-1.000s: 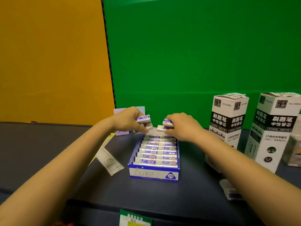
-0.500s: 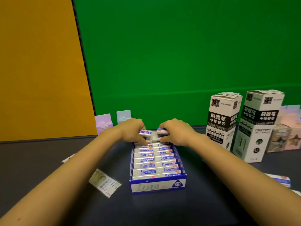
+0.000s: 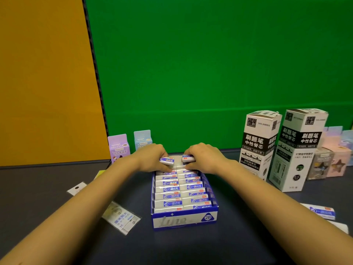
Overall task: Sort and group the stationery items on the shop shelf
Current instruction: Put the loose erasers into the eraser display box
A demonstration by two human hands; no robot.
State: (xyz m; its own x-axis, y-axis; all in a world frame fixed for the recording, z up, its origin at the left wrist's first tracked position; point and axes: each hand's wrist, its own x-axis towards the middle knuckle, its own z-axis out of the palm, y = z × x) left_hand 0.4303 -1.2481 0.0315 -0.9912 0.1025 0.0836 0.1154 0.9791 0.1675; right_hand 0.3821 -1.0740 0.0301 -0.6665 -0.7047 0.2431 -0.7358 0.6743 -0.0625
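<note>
Over the far end of the eraser box, both forearms reach forward; the left hand pinches one eraser, the right hand apparently another eraser.

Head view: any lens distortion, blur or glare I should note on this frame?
Head view: wide-angle bending shows in the dark seam between the orange and green panels, which leans and curves; the tall refill boxes tilt outward. Lighting is even with only soft shadows; print on the eraser box is soft, and the left hand and right hand look slightly blurred. No strong glare.
</note>
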